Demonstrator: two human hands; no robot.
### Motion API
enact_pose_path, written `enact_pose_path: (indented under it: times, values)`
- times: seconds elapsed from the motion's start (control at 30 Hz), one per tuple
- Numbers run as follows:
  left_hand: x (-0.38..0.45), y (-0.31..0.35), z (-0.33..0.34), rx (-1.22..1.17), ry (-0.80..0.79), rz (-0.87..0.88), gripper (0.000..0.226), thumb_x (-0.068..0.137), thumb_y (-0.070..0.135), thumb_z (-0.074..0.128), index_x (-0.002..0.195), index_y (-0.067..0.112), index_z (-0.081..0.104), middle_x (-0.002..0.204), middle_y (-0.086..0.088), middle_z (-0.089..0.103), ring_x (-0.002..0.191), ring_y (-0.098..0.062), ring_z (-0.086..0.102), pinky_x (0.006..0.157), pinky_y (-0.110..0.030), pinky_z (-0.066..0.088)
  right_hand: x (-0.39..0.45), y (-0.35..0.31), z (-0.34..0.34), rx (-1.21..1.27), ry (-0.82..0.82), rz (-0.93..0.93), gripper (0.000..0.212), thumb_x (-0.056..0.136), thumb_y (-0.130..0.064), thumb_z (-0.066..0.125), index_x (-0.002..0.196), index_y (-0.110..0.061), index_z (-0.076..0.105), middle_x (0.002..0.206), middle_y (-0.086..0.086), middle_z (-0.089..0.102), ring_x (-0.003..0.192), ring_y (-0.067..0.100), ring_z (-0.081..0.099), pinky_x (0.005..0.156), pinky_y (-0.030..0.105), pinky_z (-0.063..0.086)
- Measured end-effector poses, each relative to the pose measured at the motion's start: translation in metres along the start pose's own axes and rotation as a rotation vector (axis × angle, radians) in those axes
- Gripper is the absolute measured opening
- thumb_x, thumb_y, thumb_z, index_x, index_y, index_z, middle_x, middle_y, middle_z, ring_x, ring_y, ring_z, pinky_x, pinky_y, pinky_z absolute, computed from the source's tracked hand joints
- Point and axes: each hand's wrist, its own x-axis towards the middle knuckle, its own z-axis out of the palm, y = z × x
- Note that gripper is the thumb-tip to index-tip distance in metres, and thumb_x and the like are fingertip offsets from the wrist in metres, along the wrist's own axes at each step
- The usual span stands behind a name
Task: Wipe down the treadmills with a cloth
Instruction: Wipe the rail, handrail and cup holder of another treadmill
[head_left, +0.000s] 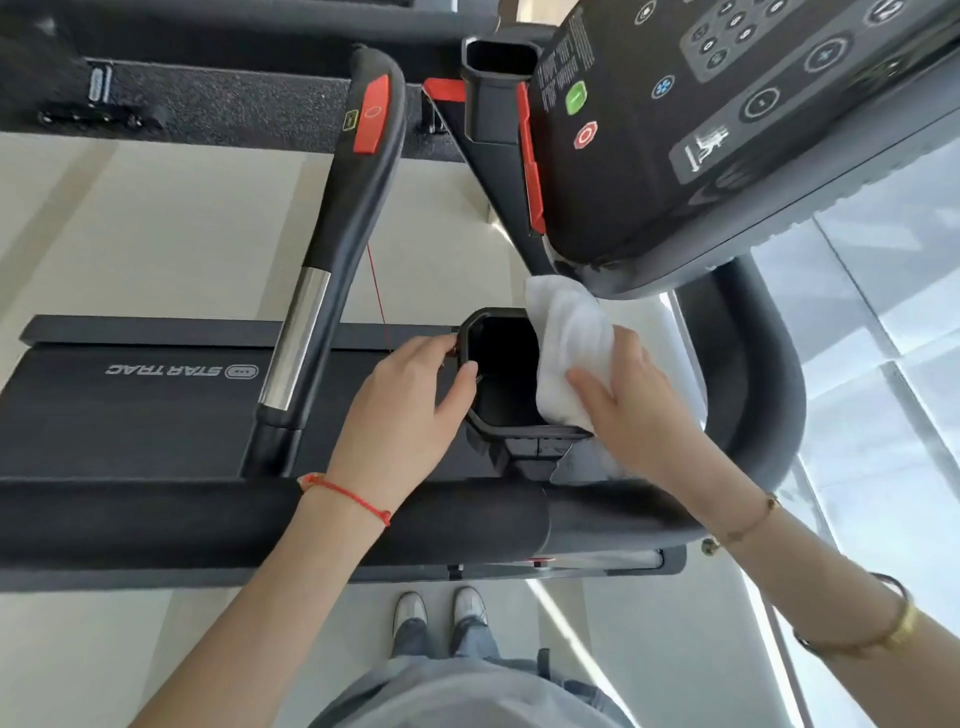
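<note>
Pressed under the right hand (631, 395), a folded white cloth (569, 345) lies against the right rim of a black octagonal cup holder (506, 371) on the treadmill; that grip is flat-fingered, the fingers laid over the cloth with the thumb stretched toward the holder's opening, and the cloth's upper end sticks out past the fingertips toward the underside of the console (727, 130). Just across the opening, the left hand (410, 400) takes the holder's left rim, its thumb hooked over the near edge and its fingers curled round the far side. A red string bracelet (345, 496) circles the left wrist and a thin gold chain bracelet (748, 525) the right. Beyond the left grip runs a side handrail (332, 249) with a chrome sensor strip and a red pad near its top. Farther left is the motor cover (130, 405) marked STAR TRAC. Nearer than both grips, a padded black front bar (208, 519) crosses the view, and below it a pair of white shoes (439, 613) stands on the pale floor (156, 223).
</note>
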Motion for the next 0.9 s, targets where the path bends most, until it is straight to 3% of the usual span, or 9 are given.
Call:
enact_pose_path:
  times: [0.2,0.27,0.33,0.4,0.5,0.57,0.63,0.77,0.9]
  values:
    - [0.001,0.0,0.0,-0.003,-0.004,0.004,0.039,0.098,0.034,0.05,0.132,0.016,0.058,0.115,0.0,0.064,0.106,-0.017,0.06,0.094,-0.034,0.05,0.027,-0.013,-0.006,0.046,-0.034,0.02,0.05,0.098,-0.027,0.054,0.138,-0.004,0.033,0.128,0.016,0.053,0.115,0.033,0.052,0.08,0.024,0.031]
    - [0.001,-0.001,0.0,-0.005,-0.003,0.004,0.039,0.098,0.034,0.05,0.132,0.016,0.058,0.114,0.0,0.065,0.106,-0.017,0.06,0.093,-0.035,0.051,0.01,-0.005,-0.004,0.065,-0.048,0.069,0.043,0.098,-0.028,0.054,0.13,-0.005,0.037,0.113,0.011,0.056,0.099,0.028,0.054,0.072,0.02,0.031]
    - [0.001,-0.001,0.0,-0.001,-0.003,0.005,0.039,0.098,0.034,0.05,0.132,0.015,0.058,0.115,-0.001,0.065,0.106,-0.017,0.06,0.093,-0.035,0.051,-0.013,0.005,0.001,0.077,-0.036,0.118,0.02,0.097,-0.031,0.052,0.098,-0.014,0.042,0.086,-0.001,0.053,0.076,0.018,0.05,0.062,0.015,0.034]
    - [0.002,-0.001,0.0,0.003,-0.004,0.007,0.039,0.098,0.034,0.05,0.131,0.015,0.059,0.114,-0.001,0.065,0.104,-0.017,0.061,0.092,-0.034,0.051,-0.018,0.007,0.002,0.087,-0.057,0.119,0.024,0.097,-0.032,0.052,0.084,-0.018,0.036,0.078,-0.003,0.048,0.07,0.014,0.047,0.062,0.011,0.037]
    - [0.002,-0.001,0.0,0.004,-0.004,0.007,0.038,0.098,0.033,0.05,0.129,0.015,0.06,0.111,-0.001,0.066,0.102,-0.017,0.061,0.09,-0.033,0.051,0.005,-0.003,-0.004,0.05,-0.104,0.071,0.034,0.098,-0.027,0.052,0.118,-0.002,0.039,0.109,0.012,0.053,0.092,0.024,0.049,0.07,0.024,0.03]
    - [0.002,0.0,0.0,0.0,0.001,0.003,0.037,0.098,0.033,0.05,0.127,0.015,0.061,0.108,-0.001,0.066,0.099,-0.017,0.061,0.089,-0.035,0.051,0.017,-0.01,-0.007,0.027,-0.074,0.012,0.04,0.099,-0.022,0.052,0.127,0.002,0.035,0.122,0.018,0.051,0.1,0.027,0.05,0.069,0.02,0.026]
    - [0.002,0.0,0.0,-0.005,0.002,0.0,0.036,0.097,0.033,0.05,0.126,0.015,0.062,0.106,-0.001,0.066,0.097,-0.017,0.061,0.087,-0.036,0.051,0.012,-0.008,-0.005,0.038,-0.046,-0.015,0.042,0.099,-0.018,0.051,0.132,0.001,0.034,0.123,0.017,0.049,0.098,0.025,0.05,0.065,0.018,0.025]
    - [0.003,-0.001,0.0,-0.008,-0.003,-0.008,0.037,0.097,0.034,0.05,0.127,0.016,0.062,0.108,0.0,0.066,0.098,-0.016,0.061,0.087,-0.034,0.051,-0.02,0.004,0.004,0.066,0.023,-0.064,0.034,0.099,-0.024,0.049,0.125,-0.006,0.038,0.105,0.006,0.049,0.077,0.009,0.044,0.066,0.008,0.033]
    - [0.003,0.0,0.0,-0.024,-0.006,-0.016,0.039,0.095,0.035,0.049,0.127,0.016,0.061,0.109,0.001,0.065,0.099,-0.015,0.061,0.088,-0.036,0.052,-0.015,-0.001,0.002,-0.007,0.055,-0.197,0.052,0.092,-0.037,0.041,0.134,-0.008,0.034,0.121,0.002,0.04,0.1,0.016,0.039,0.076,0.016,0.024]
